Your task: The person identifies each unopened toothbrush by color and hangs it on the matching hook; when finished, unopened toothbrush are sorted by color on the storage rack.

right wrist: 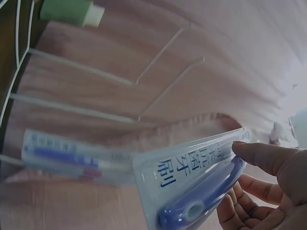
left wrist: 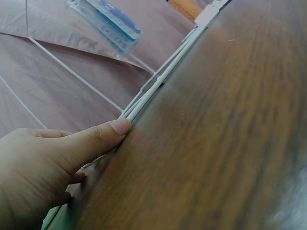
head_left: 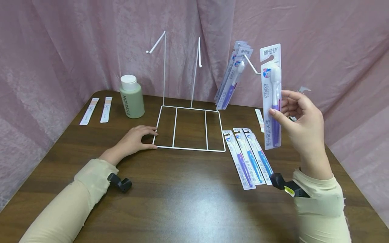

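Observation:
My right hand pinches a packaged toothbrush with a purple handle between thumb and fingers. It is held upright above the table, its hook-shaped cutout at the top just right of a rack prong's tip. More toothbrush packs hang on that prong, a purple one in front. My left hand holds the front left corner of the white wire display rack, thumb at the corner and fingers at the side bar. In the left wrist view its thumb presses the wire close to the tabletop.
Several packaged toothbrushes, purple and blue, lie right of the rack. A green bottle with a white cap stands at the back left, beside slim white sachets. Another sachet lies behind the raised pack. Two bare prongs rise from the rack.

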### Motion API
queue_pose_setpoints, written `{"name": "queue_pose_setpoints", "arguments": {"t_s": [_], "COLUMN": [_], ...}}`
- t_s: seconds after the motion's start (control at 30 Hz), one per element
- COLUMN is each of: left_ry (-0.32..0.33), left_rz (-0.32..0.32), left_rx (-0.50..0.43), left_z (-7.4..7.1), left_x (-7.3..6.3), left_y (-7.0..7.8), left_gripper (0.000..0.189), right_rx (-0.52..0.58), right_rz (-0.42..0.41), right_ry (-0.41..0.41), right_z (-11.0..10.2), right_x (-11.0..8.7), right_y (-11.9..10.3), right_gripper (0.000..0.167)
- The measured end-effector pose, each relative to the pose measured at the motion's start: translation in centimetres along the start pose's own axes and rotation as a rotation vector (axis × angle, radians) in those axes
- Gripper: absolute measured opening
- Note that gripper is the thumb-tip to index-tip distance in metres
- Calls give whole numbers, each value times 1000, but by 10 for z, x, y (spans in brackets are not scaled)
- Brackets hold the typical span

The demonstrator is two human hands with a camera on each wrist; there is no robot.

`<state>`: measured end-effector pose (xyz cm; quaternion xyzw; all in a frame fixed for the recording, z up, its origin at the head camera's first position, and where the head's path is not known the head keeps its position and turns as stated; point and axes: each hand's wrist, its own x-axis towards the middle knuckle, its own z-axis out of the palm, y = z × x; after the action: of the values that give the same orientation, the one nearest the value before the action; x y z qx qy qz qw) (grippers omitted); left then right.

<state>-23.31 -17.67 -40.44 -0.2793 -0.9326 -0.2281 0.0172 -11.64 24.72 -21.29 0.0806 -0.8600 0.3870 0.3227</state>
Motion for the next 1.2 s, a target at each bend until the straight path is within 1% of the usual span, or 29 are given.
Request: {"name": "queue_pose_setpoints", "arguments": {"t_s": [0.13, 0.3, 0.47, 0.7, 0.87, 1.2], "left_ry": [4, 10, 11, 13, 8, 18], "left_rz": [-5, 2, -6, -1, 0, 0], "left_rx": [-2, -12, -13, -6, 0, -8], "left_z": [0, 1, 1, 1, 1, 1], "left_x": [0, 0, 0, 0, 1, 0], "left_y": [-1, 0, -2, -2, -1, -1], "left_gripper": [52, 52, 52, 52, 53, 53], "right_rx": [54, 115, 135, 131, 133, 123], "right_rz": [-42, -61, -60, -53, -50, -73], "right_ry": [-51, -95, -114, -109, -113, -122], "right_z": [17, 37, 59, 90, 103, 123], "right_x": [-1, -2, 1, 9, 9, 10], "right_y": [-8, -16, -20, -18, -19, -23], "right_gripper": [45, 45, 45, 47, 48, 50]}}
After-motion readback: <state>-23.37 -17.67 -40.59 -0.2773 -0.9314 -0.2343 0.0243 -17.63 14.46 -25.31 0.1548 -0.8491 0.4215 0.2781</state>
